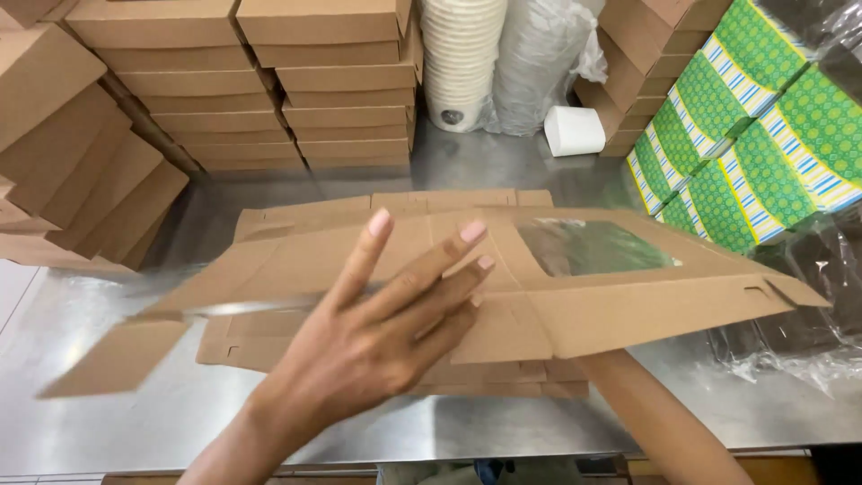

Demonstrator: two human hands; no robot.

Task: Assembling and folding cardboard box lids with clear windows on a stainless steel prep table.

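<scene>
Leftmost:
- stacks of folded brown cardboard boxes (224, 99) on the steel table (108, 422).
- left hand (377, 332), fingers spread open, lying over the flat unfolded brown cardboard box blank with a clear window (584, 296), raised above a pile of flat blanks (485, 377).
- right hand hidden under the blank; grip cannot be told.
- green patterned cartons (763, 135), far right.

Stacked folded brown boxes (242, 81), white bowls (460, 54), perhaps green patterned cartons (745, 153).

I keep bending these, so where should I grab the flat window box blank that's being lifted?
Probably grip the flat box blank by its long plain near edge, coming from the near side, clear of the clear window. The left hand already lies flat on its middle.
</scene>
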